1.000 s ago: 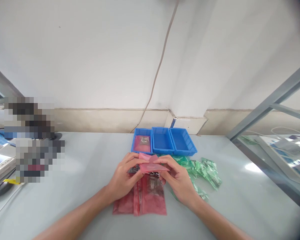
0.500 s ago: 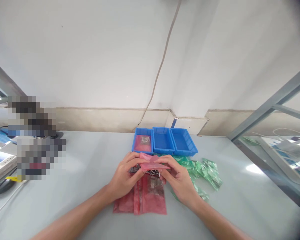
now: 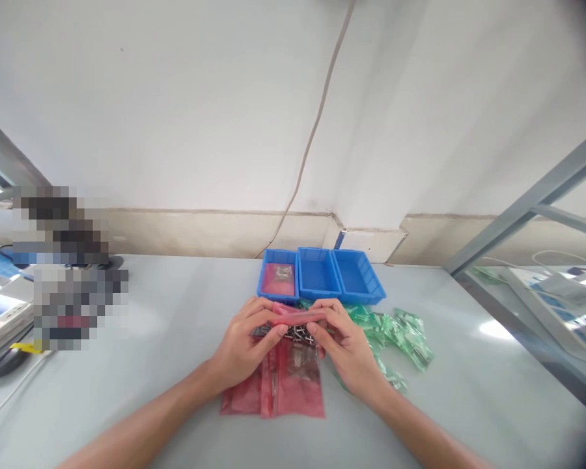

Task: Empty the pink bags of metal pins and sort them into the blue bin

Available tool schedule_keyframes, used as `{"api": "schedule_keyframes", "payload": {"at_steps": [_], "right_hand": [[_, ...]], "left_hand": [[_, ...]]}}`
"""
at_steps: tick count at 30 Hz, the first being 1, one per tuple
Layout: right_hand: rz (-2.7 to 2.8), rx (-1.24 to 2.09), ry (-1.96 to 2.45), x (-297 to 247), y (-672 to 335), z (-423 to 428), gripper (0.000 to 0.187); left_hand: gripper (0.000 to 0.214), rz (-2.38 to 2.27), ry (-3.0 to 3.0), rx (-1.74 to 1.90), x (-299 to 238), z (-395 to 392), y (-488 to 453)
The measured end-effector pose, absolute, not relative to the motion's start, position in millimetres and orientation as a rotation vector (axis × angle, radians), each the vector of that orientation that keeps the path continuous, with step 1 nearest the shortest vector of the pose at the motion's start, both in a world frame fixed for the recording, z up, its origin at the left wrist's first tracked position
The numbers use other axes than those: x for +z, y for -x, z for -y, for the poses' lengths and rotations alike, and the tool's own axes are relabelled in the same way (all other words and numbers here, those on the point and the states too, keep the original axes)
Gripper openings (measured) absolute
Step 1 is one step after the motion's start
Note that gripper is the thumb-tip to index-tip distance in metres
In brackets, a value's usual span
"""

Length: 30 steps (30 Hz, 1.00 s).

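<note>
Between my two hands is a pink plastic bag (image 3: 297,317), its upper part folded over into a narrow strip. My left hand (image 3: 248,342) pinches the left end of the fold, thumb in front. At the right end, my right hand (image 3: 340,342) grips it the same way. Small dark metal parts (image 3: 300,334), screw-like in shape, show just below the fold. Beneath my hands, more pink bags (image 3: 300,391) with metal parts inside lie flat on the table. Green plastic bags (image 3: 390,335) lie in a loose heap beside my right hand.
Three blue bins (image 3: 319,273) stand side by side near the wall; the left one holds a pink bag (image 3: 279,279). A grey table (image 3: 166,326) spreads around. A power strip (image 3: 14,306) and cables sit at far left, near a blurred-out area. A metal frame (image 3: 522,202) rises at right.
The bag's upper flap has been folded down and flattened into a narrower strip. My right thumb has shifted slightly left along it. The bags on the table and the bins are unmoved.
</note>
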State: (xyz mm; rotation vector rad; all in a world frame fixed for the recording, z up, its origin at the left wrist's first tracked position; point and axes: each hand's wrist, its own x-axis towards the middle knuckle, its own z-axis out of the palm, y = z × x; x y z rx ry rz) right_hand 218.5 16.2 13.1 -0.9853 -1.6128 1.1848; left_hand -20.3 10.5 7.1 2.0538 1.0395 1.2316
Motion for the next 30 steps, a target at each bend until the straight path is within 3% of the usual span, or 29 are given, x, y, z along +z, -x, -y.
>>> {"api": "schedule_keyframes", "payload": {"at_steps": [20, 26, 30], "right_hand": [[1.558, 1.247, 1.114, 9.3, -218.1, -16.6, 0.033], [1.333, 1.410, 1.063, 12.8, -218.2, -19.1, 0.052], [1.309, 1.403, 1.123, 17.5, -219.9, -19.6, 0.042]], "left_hand": [[0.040, -1.143, -2.066, 1.270, 7.1, -8.9, 19.5], [0.034, -1.110, -2.233, 1.232, 9.9, -9.7, 23.8], [0.028, -1.015, -2.286, 1.180, 9.2, -10.1, 25.0]]}}
